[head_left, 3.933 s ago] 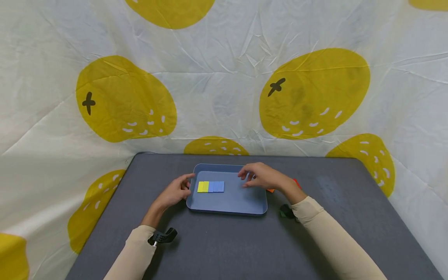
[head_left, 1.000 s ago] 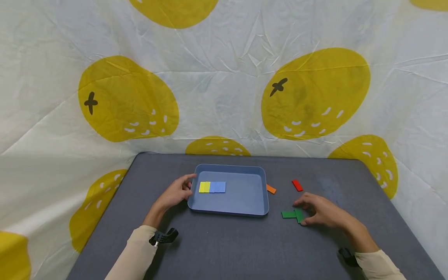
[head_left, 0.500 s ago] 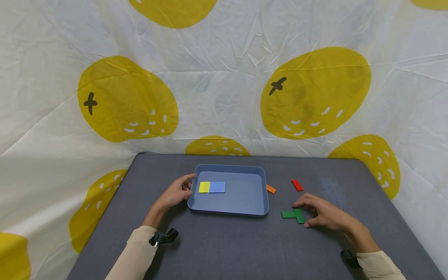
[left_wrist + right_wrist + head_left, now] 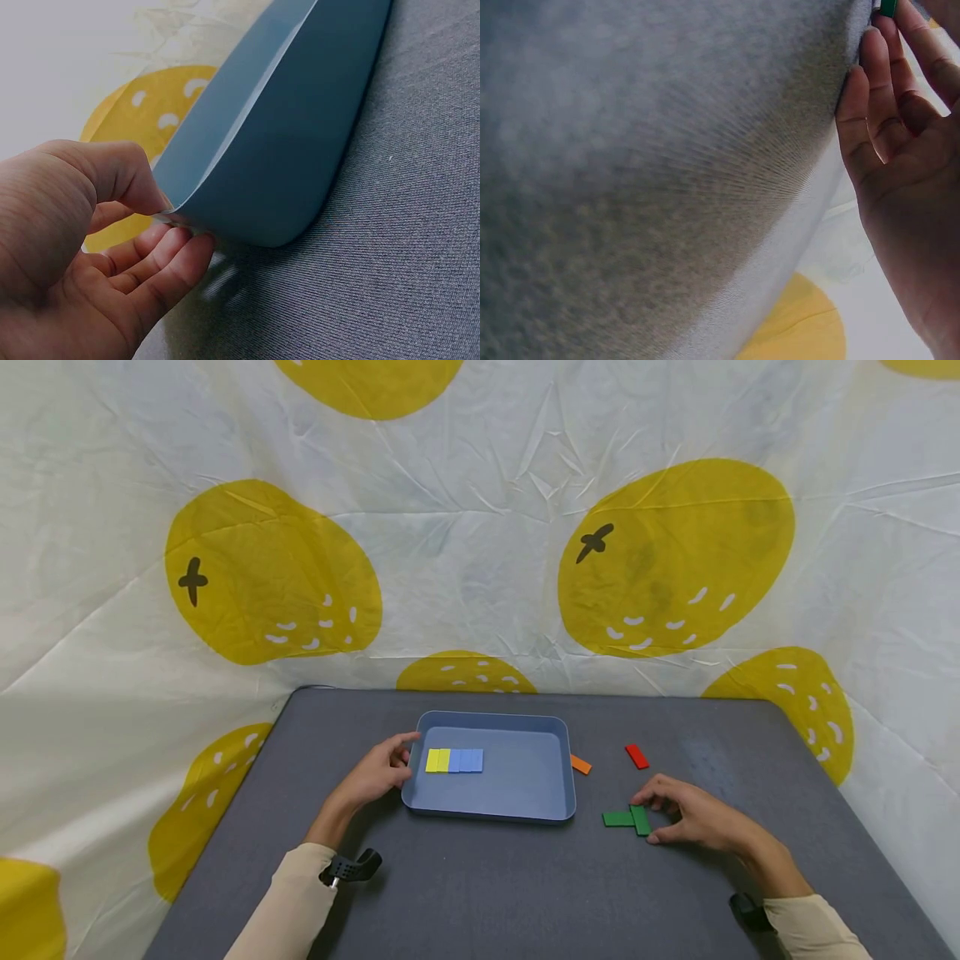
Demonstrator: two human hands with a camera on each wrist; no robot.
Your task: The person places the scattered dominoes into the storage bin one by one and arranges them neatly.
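Observation:
In the head view a blue-grey tray [image 4: 517, 789] lies on the table. My left hand [image 4: 377, 770] pinches its left rim; in the left wrist view the fingers [image 4: 187, 259] curl against the tray's outer wall [image 4: 277, 172] near a corner. Inside the tray, yellow tiles [image 4: 438, 761] and blue tiles [image 4: 466, 761] form a row side by side. Right of the tray, my right hand [image 4: 693, 816] pinches a green tile [image 4: 639, 820] by its far and near ends. A second green tile [image 4: 617, 819] lies against its left side. Only a sliver of green shows in the right wrist view.
An orange tile [image 4: 581, 765] lies by the tray's right wall. Behind my right hand is a red tile [image 4: 637, 757]. The dark grey table [image 4: 480, 893] ends at a white curtain [image 4: 465, 568] with yellow fruit shapes.
My right hand has moved from over the tray to the green tiles on the right. Its thumb has closed onto one tile, which has shifted slightly away. The left hand stays on the rim.

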